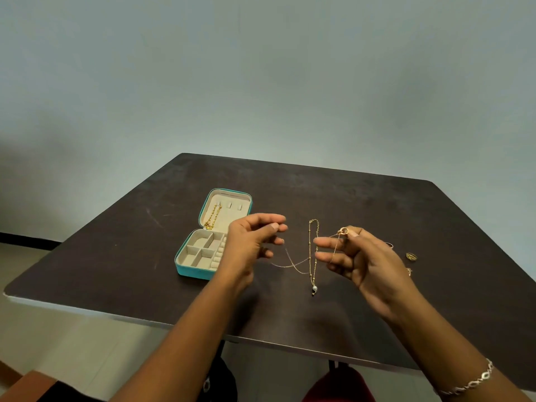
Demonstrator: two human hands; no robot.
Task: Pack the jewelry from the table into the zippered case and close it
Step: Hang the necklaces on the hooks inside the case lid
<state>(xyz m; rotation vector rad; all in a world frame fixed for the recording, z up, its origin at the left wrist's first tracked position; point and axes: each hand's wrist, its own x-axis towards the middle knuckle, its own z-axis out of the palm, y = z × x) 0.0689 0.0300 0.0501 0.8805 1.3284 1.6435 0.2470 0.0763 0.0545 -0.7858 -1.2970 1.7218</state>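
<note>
Teal zippered case (191,272) sits open on the dark worktop (348,198), left of your hands. One gold chain (213,217) lies in the lid; the base compartments that show hold nothing. Your right hand (365,262) pinches the ring pendant (344,231) of a thin chain (293,266) between thumb and forefinger, other fingers spread. The chain sags across to your left hand (249,245), whose curled fingers hold the far end; the exact pinch is too small to make out. Both hands are raised above the worktop. A beaded necklace (312,256) with a pearl drop (314,288) lies flat between your hands. A small gold ring (411,256) lies right of the right hand.
</note>
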